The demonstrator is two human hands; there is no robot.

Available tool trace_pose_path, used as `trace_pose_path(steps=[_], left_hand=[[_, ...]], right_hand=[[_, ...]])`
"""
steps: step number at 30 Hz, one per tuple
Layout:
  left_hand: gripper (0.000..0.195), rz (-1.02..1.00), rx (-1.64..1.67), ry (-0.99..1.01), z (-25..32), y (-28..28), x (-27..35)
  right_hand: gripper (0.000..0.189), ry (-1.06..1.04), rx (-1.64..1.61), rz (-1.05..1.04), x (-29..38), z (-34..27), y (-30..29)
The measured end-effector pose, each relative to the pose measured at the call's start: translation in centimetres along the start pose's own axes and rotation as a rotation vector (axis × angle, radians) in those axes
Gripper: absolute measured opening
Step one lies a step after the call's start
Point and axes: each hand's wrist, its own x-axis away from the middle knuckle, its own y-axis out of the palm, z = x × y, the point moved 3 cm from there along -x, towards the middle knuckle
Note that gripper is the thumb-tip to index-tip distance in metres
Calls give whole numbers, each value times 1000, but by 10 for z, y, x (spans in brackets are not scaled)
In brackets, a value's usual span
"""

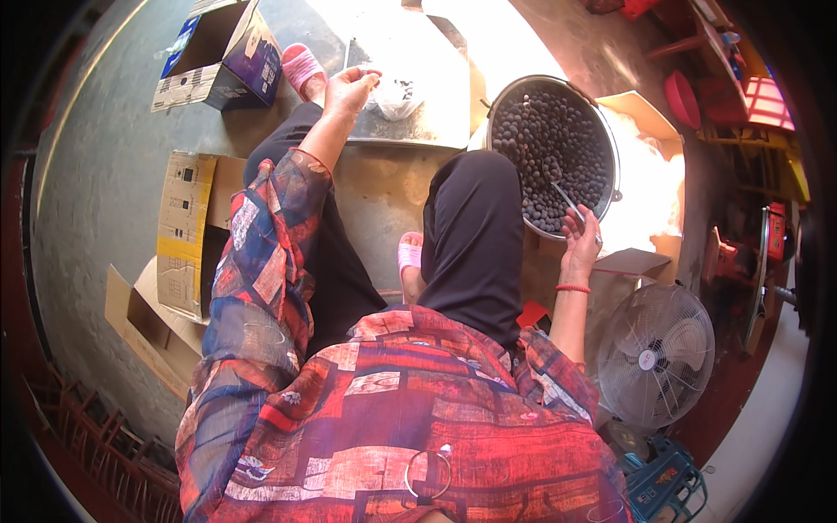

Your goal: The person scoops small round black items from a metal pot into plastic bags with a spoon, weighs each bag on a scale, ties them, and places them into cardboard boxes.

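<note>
My right hand [581,242] grips the handle of a metal spoon [570,201]. Its bowl rests among small dark round balls [543,147], perhaps berries, inside a metal bucket [616,163] to the right of my knee. My left hand [350,93] is over the near left part of a low, sunlit table or board [431,127], thumb and fingertips drawn together. Whether something thin is pinched there is unclear in the glare. Just right of those fingers a clear plastic bag [399,108] sits on the board, with small dark marks or pieces at its top.
At left are a blue printed carton [245,82], a yellow-banded cardboard box [186,242] and another open box [150,327]. A carton with plastic inside [644,163] stands beyond the bucket. A caged fan [657,356] is at lower right. Pink slippers [410,255] are on my feet.
</note>
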Motion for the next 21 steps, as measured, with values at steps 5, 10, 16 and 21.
trace_pose_path(steps=[5,10,16,21], left_hand=[[11,49,124,-8,6,1,6],[17,68,126,-28,-5,1,1],[22,135,195,-55,-4,1,2],[24,195,67,3,-10,-4,-3]], right_hand=[[26,-64,52,-32,1,-7,-7],[24,-155,46,-111,10,-30,17],[24,-209,18,-419,27,-72,88],[22,-143,89,-651,31,-81,170]])
